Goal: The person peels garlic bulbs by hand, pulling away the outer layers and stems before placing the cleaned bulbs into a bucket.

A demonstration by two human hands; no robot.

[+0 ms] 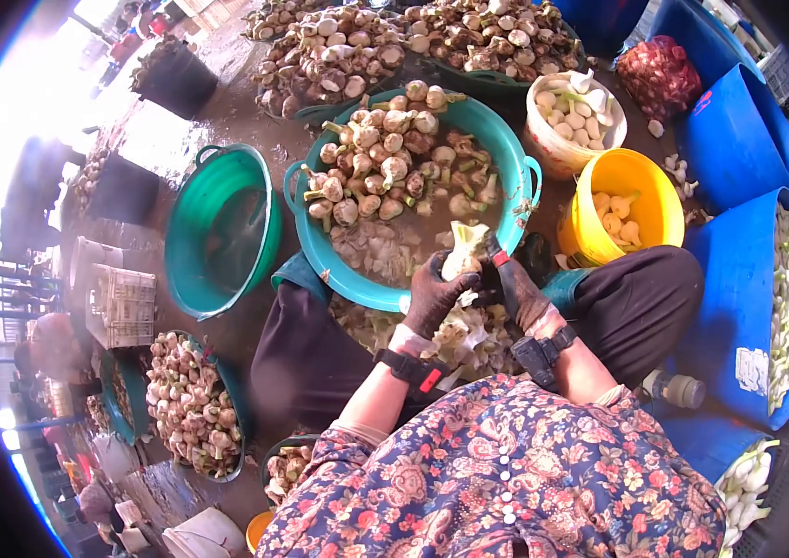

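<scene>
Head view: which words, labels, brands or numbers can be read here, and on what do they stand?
None can be read.
White label on the blue tub: print too blurred.
Red mark on the blue barrel: illegible.
Red patch on the left wrist strap: no letters show.
The bulb in the left hand bears none.

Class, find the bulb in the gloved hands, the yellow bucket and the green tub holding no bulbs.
bulb [465, 247]: head view, pale peeled side.
yellow bucket [662, 200]: head view, inner wall.
green tub [220, 232]: head view, bare inside.
</scene>
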